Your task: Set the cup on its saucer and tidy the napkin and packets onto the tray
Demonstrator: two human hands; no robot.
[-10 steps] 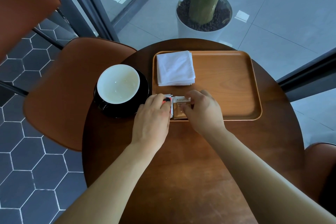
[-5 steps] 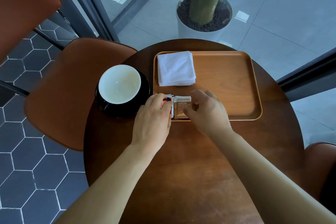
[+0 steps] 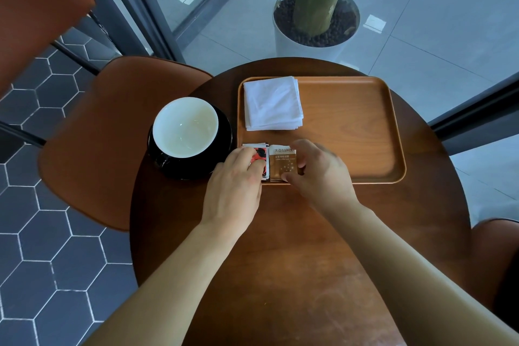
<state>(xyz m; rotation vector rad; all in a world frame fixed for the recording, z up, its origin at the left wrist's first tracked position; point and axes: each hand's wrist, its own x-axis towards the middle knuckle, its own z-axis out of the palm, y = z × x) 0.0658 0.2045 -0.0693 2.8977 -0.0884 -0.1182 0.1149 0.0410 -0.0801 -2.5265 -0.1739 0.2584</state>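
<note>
- Little has moved since earlier: right hand [image 3: 320,174] has eased slightly off the brown packet [image 3: 283,163], fingers loosely curled at its edges.
- Left hand [image 3: 236,180] fingers press the red packets [image 3: 259,153] flat in the tray [image 3: 365,126] corner.
- Packets look light, thin, slippery; pinch their edges.

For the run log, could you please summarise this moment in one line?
cup on saucer | napkin on tray | left hand, right hand aligning packets at tray's near-left corner

Round dark wood table [image 3: 295,275], wooden tray [image 3: 365,132] on it, black saucer [image 3: 222,149] beside tray
</note>
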